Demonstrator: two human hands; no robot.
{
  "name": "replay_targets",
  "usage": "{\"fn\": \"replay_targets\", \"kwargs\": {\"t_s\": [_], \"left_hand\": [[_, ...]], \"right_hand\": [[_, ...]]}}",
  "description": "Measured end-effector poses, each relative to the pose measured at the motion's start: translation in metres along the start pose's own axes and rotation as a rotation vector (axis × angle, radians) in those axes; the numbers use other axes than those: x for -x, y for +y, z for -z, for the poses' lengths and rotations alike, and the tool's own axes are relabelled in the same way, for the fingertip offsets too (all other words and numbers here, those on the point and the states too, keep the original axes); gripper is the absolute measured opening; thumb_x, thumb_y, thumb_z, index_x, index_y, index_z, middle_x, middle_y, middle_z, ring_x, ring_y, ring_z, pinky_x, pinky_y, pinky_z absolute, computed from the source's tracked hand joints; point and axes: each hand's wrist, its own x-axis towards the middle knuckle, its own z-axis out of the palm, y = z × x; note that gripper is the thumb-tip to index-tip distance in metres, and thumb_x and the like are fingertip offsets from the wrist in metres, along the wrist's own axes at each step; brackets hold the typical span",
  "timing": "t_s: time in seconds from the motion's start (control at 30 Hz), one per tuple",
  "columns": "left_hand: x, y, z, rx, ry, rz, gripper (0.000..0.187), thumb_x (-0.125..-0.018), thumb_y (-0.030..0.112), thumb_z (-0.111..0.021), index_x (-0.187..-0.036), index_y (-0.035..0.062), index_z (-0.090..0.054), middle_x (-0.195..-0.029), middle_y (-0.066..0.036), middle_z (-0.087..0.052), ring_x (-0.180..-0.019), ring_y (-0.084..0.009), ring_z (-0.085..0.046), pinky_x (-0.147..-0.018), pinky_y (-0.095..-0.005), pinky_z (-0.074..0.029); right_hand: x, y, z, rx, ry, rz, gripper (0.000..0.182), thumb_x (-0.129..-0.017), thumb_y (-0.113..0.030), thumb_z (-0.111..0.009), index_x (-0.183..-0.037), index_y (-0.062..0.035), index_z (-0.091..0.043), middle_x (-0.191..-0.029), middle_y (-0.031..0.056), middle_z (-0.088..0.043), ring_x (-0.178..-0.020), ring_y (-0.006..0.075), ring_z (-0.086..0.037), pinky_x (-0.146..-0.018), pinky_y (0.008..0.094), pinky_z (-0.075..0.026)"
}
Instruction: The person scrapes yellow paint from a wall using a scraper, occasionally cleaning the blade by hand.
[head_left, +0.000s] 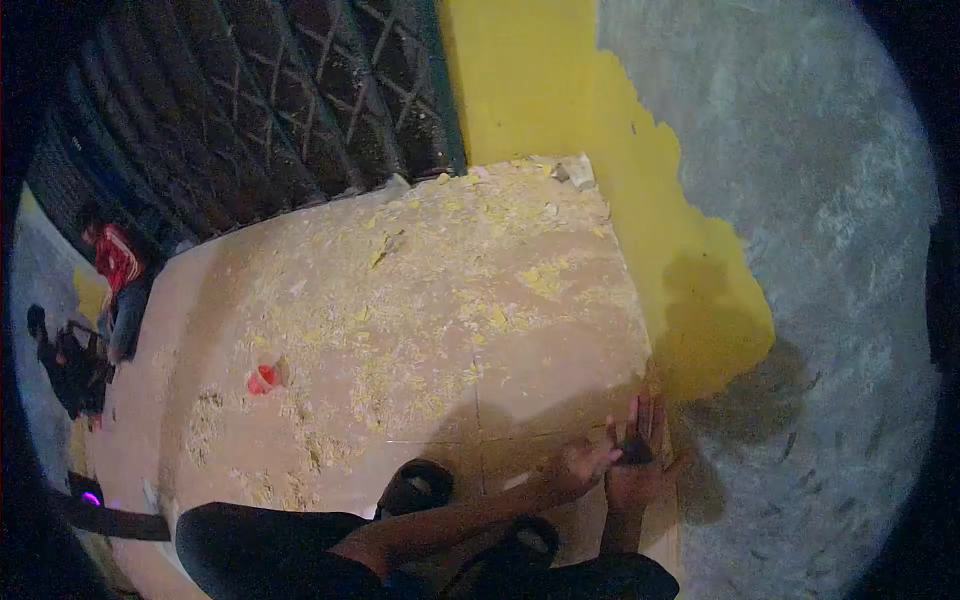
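My left hand [585, 466] reaches across from the left, fingers drawn together at the edge of a small dark flat piece [635, 452]. What kind of thing the piece is, I cannot make out. Beneath and beside it is my right hand [640, 483], palm up, with fingers stretched out and thumb apart to the right. The piece lies over its palm at the base of the fingers. Both hands are close to the foot of the wall, where yellow paint [700, 330] borders a bare grey area [840, 300].
Yellow paint flakes [500, 310] cover much of the tiled floor [560, 400]. A red object [263, 380] lies among them. Behind stands a dark folding metal gate [300, 100]. Two people, one in a red top [118, 262], are at far left. My sandalled foot [415, 487] is below.
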Motion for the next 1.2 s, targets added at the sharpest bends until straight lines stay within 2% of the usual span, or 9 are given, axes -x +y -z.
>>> {"fn": "replay_targets", "kwargs": {"t_s": [0.07, 0.2, 0.3, 0.4, 0.47, 0.73, 0.8, 1.1, 1.2], "left_hand": [[0.010, -0.014, -0.026, -0.325, -0.153, 0.665, 0.032, -0.096, 0.036, -0.050, -0.112, 0.0114, -0.064, -0.074, -0.018, -0.060, -0.064, -0.0323, -0.060, -0.060, -0.0444, -0.050], [-0.034, -0.028, 0.017, 0.099, -0.310, 0.884, 0.045, -0.097, 0.051, -0.039, -0.109, 0.0143, -0.063, -0.074, -0.021, -0.060, -0.066, -0.0380, -0.061, -0.064, -0.0496, -0.050], [-0.014, -0.023, -0.012, 0.029, -0.358, 0.752, 0.052, -0.098, 0.054, -0.032, -0.108, 0.0111, -0.060, -0.077, -0.025, -0.061, -0.069, -0.0435, -0.060, -0.066, -0.0549, -0.047], [-0.004, -0.004, -0.027, -0.037, 0.165, 0.680, 0.046, -0.100, 0.047, -0.033, -0.109, 0.0089, -0.057, -0.079, -0.027, -0.060, -0.070, -0.0456, -0.059, -0.066, -0.0560, -0.047], [-0.006, -0.005, 0.002, -0.072, -0.459, 0.468, 0.037, -0.101, 0.037, -0.038, -0.115, 0.0084, -0.056, -0.085, -0.024, -0.061, -0.073, -0.0423, -0.061, -0.065, -0.0526, -0.049], [-0.001, 0.018, 0.027, 0.022, -0.238, 0.102, 0.021, -0.093, 0.021, -0.054, -0.105, 0.0032, -0.057, -0.078, -0.020, -0.062, -0.076, -0.0376, -0.063, -0.065, -0.0497, -0.051], [0.015, 0.019, 0.009, -0.034, -0.196, 0.052, 0.020, -0.092, 0.021, -0.056, -0.101, 0.0025, -0.057, -0.077, -0.020, -0.062, -0.075, -0.0381, -0.063, -0.066, -0.0502, -0.051], [-0.029, 0.025, 0.055, 0.169, -0.313, 0.209, 0.027, -0.093, 0.026, -0.055, -0.108, 0.0028, -0.058, -0.086, -0.021, -0.064, -0.073, -0.0391, -0.062, -0.069, -0.0484, -0.051], [-0.040, 0.011, 0.029, 0.430, -0.246, 0.959, 0.028, -0.095, 0.027, -0.051, -0.110, 0.0046, -0.059, -0.082, -0.020, -0.063, -0.072, -0.0385, -0.062, -0.065, -0.0475, -0.051]], "right_hand": [[-0.004, -0.002, 0.011, 0.129, -0.164, 0.008, 0.093, -0.087, -0.069, -0.039, -0.151, -0.0057, -0.015, -0.158, 0.0147, -0.012, -0.146, 0.0261, -0.009, -0.113, 0.0574, -0.009], [-0.006, 0.007, 0.017, 0.466, -0.279, 0.213, 0.098, -0.084, -0.070, -0.043, -0.152, -0.0073, -0.012, -0.158, 0.0159, -0.012, -0.145, 0.0310, -0.012, -0.114, 0.0521, -0.010], [-0.004, 0.005, 0.017, 0.304, -0.240, 0.113, 0.099, -0.083, -0.069, -0.046, -0.151, -0.0048, -0.013, -0.157, 0.0178, -0.014, -0.145, 0.0319, -0.014, -0.115, 0.0499, -0.011], [-0.006, -0.005, 0.028, 0.310, -0.350, 0.058, 0.097, -0.084, -0.068, -0.046, -0.150, -0.0032, -0.014, -0.156, 0.0190, -0.014, -0.144, 0.0322, -0.015, -0.116, 0.0490, -0.013], [-0.007, -0.004, 0.018, 0.234, -0.248, 0.068, 0.095, -0.087, -0.064, -0.046, -0.150, -0.0020, -0.011, -0.156, 0.0209, -0.013, -0.143, 0.0343, -0.017, -0.115, 0.0497, -0.016], [-0.005, -0.002, -0.002, 0.200, -0.216, 0.020, 0.091, -0.091, -0.059, -0.044, -0.150, -0.0013, -0.008, -0.156, 0.0228, -0.006, -0.146, 0.0320, -0.004, -0.117, 0.0501, -0.008], [-0.005, 0.009, -0.019, 0.326, 0.065, 0.147, 0.091, -0.091, -0.060, -0.043, -0.151, -0.0024, -0.006, -0.157, 0.0216, -0.005, -0.146, 0.0311, -0.004, -0.117, 0.0498, -0.008], [-0.005, -0.011, 0.038, 0.175, -0.260, -0.044, 0.091, -0.090, -0.063, -0.040, -0.151, -0.0051, -0.007, -0.157, 0.0182, -0.007, -0.146, 0.0291, -0.005, -0.116, 0.0498, -0.013], [-0.003, -0.007, 0.046, 0.052, -0.304, -0.095, 0.090, -0.090, -0.064, -0.039, -0.151, -0.0059, -0.007, -0.158, 0.0170, -0.007, -0.147, 0.0285, -0.006, -0.116, 0.0498, -0.015]]}}
